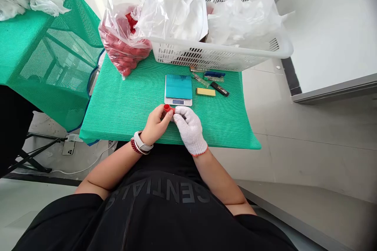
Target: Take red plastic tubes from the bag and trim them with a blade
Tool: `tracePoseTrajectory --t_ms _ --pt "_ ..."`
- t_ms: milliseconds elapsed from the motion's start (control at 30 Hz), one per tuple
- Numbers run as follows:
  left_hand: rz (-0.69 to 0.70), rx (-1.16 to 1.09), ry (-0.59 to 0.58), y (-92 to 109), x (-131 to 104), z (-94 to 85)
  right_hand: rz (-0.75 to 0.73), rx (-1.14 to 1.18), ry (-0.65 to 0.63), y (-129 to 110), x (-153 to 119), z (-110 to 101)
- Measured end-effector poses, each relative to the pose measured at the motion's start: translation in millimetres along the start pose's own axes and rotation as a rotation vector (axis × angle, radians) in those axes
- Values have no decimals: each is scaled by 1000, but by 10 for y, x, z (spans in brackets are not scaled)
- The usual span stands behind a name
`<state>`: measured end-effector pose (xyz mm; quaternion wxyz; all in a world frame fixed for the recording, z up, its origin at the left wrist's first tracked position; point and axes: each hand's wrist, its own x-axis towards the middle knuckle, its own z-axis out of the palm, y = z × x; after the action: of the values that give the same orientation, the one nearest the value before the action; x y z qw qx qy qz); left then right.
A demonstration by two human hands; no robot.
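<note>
A small red tube-shaped part [167, 108] with a round open end is held close to the near edge of the green-covered table. My bare left hand [156, 124] pinches it between thumb and fingers, its open end facing up. From the other side my right hand [189, 127], in a white knitted glove, grips the red part's right end with closed fingertips. Just beyond both hands lies a small digital scale [178, 87] with a blue top and a lit display. My fingers hide much of the red part.
A clear bag of red parts [125, 53] stands at the back left. Behind the scale is a white slotted basket [218, 53] filled with plastic bags. A yellow block [205, 92], a black cutter-like tool [219, 89] and small clear packs lie right of the scale.
</note>
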<state>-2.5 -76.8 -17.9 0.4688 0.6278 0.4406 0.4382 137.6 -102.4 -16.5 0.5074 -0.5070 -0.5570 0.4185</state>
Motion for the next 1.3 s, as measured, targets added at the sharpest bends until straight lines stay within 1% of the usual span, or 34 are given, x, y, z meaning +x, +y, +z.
tracePoseTrajectory --t_ms 1033,1300 --pt "-42 -37 5 16 12 -5 -22 -3 -21 -21 3 -4" --pt "-45 -113 16 -5 14 -10 -43 -23 -13 -46 3 -3"
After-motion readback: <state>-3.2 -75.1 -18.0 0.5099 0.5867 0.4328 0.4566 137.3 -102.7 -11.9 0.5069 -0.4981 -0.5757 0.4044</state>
